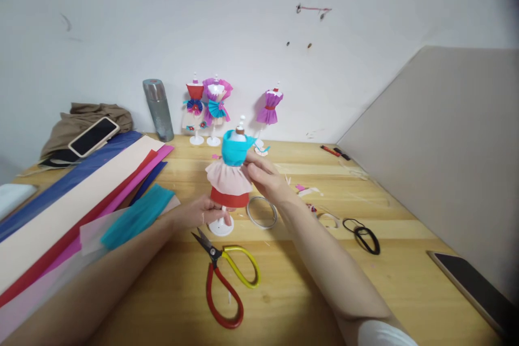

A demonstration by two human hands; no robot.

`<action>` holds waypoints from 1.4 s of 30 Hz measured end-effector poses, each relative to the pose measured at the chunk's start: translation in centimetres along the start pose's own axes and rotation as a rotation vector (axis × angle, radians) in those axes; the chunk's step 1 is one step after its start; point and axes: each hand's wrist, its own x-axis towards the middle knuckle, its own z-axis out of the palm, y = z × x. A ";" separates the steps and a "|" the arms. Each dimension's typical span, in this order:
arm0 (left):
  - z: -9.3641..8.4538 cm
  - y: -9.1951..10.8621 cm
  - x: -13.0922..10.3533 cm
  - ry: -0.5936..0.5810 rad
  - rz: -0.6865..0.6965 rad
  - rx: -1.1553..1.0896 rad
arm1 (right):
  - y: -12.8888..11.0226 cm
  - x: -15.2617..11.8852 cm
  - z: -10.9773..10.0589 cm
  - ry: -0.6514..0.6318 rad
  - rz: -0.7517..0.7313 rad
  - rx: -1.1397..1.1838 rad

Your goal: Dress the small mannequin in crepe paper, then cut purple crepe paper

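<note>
In front of me stands a mini dress form [239,140] on a white round base [221,226]. It wears a turquoise crepe-paper top [234,150], a pale pink ruffle [229,177] and a red underskirt [229,197]. A loose turquoise end juts out at the top's right side. My left hand [198,213] is closed around the stand's pole, just below the skirt. At the right side of the waist, my right hand [265,175] grips the figure, its fingertips partly hidden behind the top. Scissors [213,252] with red and yellow handles lie open close to the base.
Crepe-paper strips [73,194] cover the left side, beside a phone [94,136] on brown cloth. A flask [158,111] and dressed mini forms [216,111] stand along the wall. A tape ring [262,212], paper scraps, a black hair tie [367,239] and another phone [470,292] lie rightward.
</note>
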 end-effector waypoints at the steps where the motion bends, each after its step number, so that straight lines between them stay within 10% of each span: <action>1: -0.1 0.1 0.0 -0.041 -0.016 -0.014 | 0.0 0.1 0.2 0.019 0.017 0.005; 23: -0.6 -1.6 -0.2 -0.030 0.043 0.165 | -0.8 0.1 1.2 0.115 -0.073 -0.262; 31: 0.2 -2.9 0.6 0.341 0.037 0.180 | -0.6 0.1 0.2 0.345 -0.046 -0.210; 35: -0.2 -2.9 1.2 0.568 0.007 0.131 | 0.7 0.5 -0.9 0.296 0.002 -0.292; 42: 0.3 -2.5 2.0 0.578 0.009 0.036 | 6.1 0.0 0.8 -0.028 0.275 -0.299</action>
